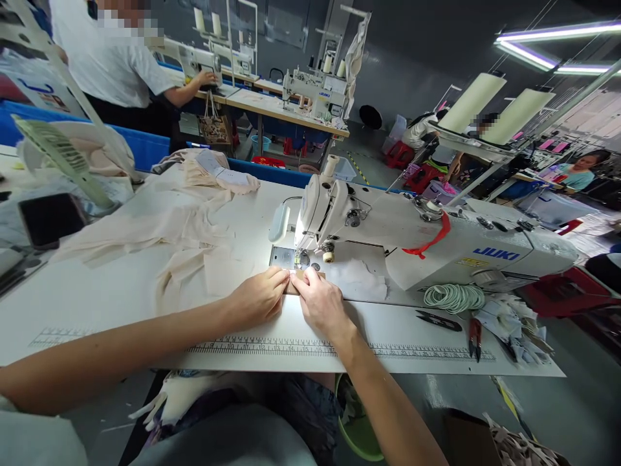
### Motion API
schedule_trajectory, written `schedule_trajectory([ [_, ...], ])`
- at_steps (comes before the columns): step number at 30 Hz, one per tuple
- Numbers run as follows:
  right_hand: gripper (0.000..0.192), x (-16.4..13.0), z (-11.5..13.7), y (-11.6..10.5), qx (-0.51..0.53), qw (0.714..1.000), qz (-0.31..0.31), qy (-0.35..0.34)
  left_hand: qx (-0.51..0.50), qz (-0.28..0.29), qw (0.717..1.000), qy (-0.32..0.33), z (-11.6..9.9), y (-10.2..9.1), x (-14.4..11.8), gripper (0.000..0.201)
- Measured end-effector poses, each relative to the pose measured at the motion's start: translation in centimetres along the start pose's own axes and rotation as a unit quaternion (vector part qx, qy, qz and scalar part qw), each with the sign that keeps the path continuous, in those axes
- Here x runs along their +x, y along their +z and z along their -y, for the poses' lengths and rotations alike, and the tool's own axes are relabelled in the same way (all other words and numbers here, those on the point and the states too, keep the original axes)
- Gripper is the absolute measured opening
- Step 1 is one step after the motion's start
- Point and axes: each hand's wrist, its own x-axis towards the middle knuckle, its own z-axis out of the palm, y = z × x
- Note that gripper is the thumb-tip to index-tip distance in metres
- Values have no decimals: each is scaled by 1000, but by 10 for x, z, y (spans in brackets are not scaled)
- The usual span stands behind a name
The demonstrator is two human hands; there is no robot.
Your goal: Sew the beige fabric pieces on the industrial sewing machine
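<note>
Left hand and right hand: fingertips bunched narrow, pinching small brown piece. Piece lies between and under them, just before needle plate of JUKI sewing machine. Judged mid-handling; finished stitching not discernible, remainder unclear. Cream fabric loose toward tabletop's rear-left; red thread snips near front-right corner.

Sleeve: short, pale, on the near side of the table. Left hand, right hand: bare. Lap garment: dark, patterned.

The left hand and right hand partly hide the brown piece
</note>
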Motion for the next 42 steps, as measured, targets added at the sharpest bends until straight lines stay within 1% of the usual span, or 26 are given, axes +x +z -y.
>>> schedule_trajectory([
  [4, 38, 0, -3, 3, 17, 999, -34, 7, -2, 9, 1000, 2, 3, 2, 4, 32],
  [9, 44, 4, -14, 8, 29, 994, -80, 62, 0, 20, 1000, -7, 11, 6, 14, 29],
  [11, 47, 5, -19, 10, 33, 993, -88, 72, 3, 23, 1000, -13, 15, 9, 19, 28],
  [17, 47, 4, -25, 13, 50, 991, -91, 80, 22, 20, 999, -12, 20, 16, 26, 26],
  [25, 43, 0, -20, 14, 61, 991, -72, 90, 45, 26, 999, -1, 19, 14, 27, 28],
  [28, 38, 2, -22, 15, 118, 982, -99, 105, 43, 24, 999, 8, 20, 13, 27, 28],
  [30, 34, 9, -27, 14, 169, 970, -111, 139, 37, 17, 999, 11, 21, 14, 28, 28],
  [32, 36, 19, -34, 9, 205, 956, -98, 183, 35, 14, 999, 13, 22, 14, 28, 26],
  [34, 43, 28, -41, 4, 226, 948, -77, 211, 42, 18, 999, 14, 23, 14, 29, 26],
  [37, 45, 34, -47, 0, 246, 944, -78, 207, 53, 27, 998, 18, 23, 15, 29, 27],
  [42, 45, 23, -46, 9, 250, 941, -119, 195, 48, 37, 998, 14, 23, 15, 30, 27],
])
